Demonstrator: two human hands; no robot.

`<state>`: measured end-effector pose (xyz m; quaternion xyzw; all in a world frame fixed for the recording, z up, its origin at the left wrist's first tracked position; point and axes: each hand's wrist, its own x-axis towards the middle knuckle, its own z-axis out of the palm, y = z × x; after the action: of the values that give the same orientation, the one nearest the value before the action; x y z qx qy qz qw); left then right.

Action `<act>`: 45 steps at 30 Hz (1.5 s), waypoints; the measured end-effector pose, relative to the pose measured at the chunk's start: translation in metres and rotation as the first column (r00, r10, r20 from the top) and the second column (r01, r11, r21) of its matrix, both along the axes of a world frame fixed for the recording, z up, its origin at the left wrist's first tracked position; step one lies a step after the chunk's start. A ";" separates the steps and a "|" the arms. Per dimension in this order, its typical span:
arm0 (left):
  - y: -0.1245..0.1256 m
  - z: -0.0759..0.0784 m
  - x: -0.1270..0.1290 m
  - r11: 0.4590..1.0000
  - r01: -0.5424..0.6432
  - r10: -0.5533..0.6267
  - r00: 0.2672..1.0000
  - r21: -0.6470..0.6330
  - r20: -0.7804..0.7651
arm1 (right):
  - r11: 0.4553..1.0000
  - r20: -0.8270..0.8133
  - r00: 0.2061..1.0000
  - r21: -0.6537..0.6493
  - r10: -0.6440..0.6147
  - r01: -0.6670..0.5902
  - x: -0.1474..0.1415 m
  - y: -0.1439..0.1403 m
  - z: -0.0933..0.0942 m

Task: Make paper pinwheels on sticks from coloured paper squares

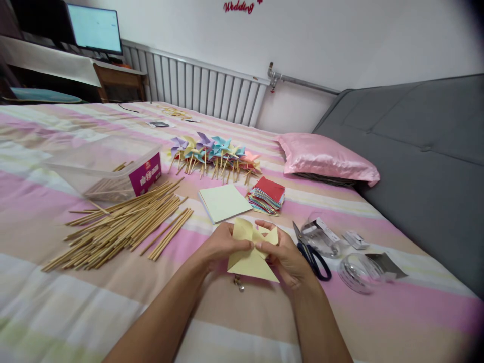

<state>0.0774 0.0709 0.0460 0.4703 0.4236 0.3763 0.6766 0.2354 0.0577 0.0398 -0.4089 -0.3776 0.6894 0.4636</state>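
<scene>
Pale yellow paper, cut and partly folded into a pinwheel shape (252, 253), sits between both hands above the striped pink, cream and tan bedcover (56, 307). Left hand (219, 246): fingers curled in, thumb and fingertips pinched on the paper's left flaps near its centre. Right hand (285, 257): fingers bent over the right side, thumb pressing a folded point toward the middle; both hands closed on the sheet, not flat.

Just below the fingers, a small metal pin or clip (239, 285) lies on the cover; too small to tell which.

Beyond the fingertips: flat stack of pale yellow square sheets (224, 201), and to its right a fanned stack of mixed-colour paper squares with red on top (266, 195). Further out, a row of finished paper pinwheels on sticks, purple, blue, yellow and pink (212, 151).

Left of the left hand, well apart: loose pile of thin bamboo sticks (121, 222), behind it a clear plastic tub with a magenta label (109, 169), print unreadable.

Right of the right hand, near: dark-handled scissors (312, 254), clear plastic packets (321, 237), a roll of clear tape (355, 272).

Far wall: red lettering "Wedding" (239, 6)
</scene>
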 end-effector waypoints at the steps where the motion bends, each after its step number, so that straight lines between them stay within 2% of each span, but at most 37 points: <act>1: 0.001 -0.001 0.000 1.000 -0.008 0.008 1.000 0.003 0.010 | 1.000 -0.006 1.000 0.014 -0.011 0.011 -0.001 0.000 0.000; 9: 0.003 -0.003 0.000 0.983 -0.183 0.182 0.983 0.010 0.020 | 0.969 0.051 0.977 0.153 -0.206 0.196 -0.004 0.009 -0.008; 17: 0.005 -0.005 0.000 0.977 -0.214 0.214 0.975 -0.015 0.059 | 0.911 0.119 0.914 0.205 -0.387 0.359 0.002 0.014 -0.010; 20: 0.005 -0.007 -0.001 0.974 -0.224 0.225 0.973 -0.017 0.058 | 0.861 0.095 0.871 0.239 -0.482 0.450 0.003 0.016 -0.010; 24: 0.007 -0.011 -0.002 0.947 -0.319 0.321 0.943 -0.030 0.089 | 0.727 0.011 0.782 0.377 -0.623 0.574 0.005 0.014 -0.005; 26: 0.010 -0.011 -0.003 0.916 -0.400 0.402 0.909 -0.045 0.107 | 0.704 -0.032 0.802 0.458 -0.597 0.542 0.006 0.010 -0.001; 27: 0.011 -0.011 -0.003 0.898 -0.436 0.439 0.891 -0.052 0.116 | 0.722 -0.031 0.838 0.491 -0.545 0.488 0.006 0.007 0.002; 30: 0.012 -0.008 -0.004 0.849 -0.522 0.529 0.837 -0.089 0.142 | 0.844 0.117 0.959 0.510 -0.257 0.164 0.004 -0.002 0.006; 32: 0.012 -0.005 -0.005 0.839 -0.532 0.544 0.820 -0.115 0.178 | 0.888 0.267 0.962 0.455 -0.055 -0.076 0.000 -0.006 0.007; 34: 0.011 -0.004 -0.006 0.855 -0.503 0.518 0.827 -0.126 0.220 | 0.889 0.375 0.927 0.416 0.024 -0.191 -0.006 -0.007 0.005; 39: 0.010 -0.004 -0.006 0.893 -0.424 0.449 0.852 -0.150 0.268 | 0.858 0.470 0.876 0.489 -0.107 -0.158 -0.015 -0.002 -0.007; 45: 0.009 -0.006 -0.005 0.925 -0.360 0.380 0.880 -0.121 0.285 | 0.869 0.414 0.883 0.494 -0.219 -0.016 -0.016 0.000 -0.007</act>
<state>0.0722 0.0798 0.0401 0.2953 0.4088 0.5521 0.6640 0.2197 0.0572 0.0330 -0.4502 -0.6134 0.4309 0.4852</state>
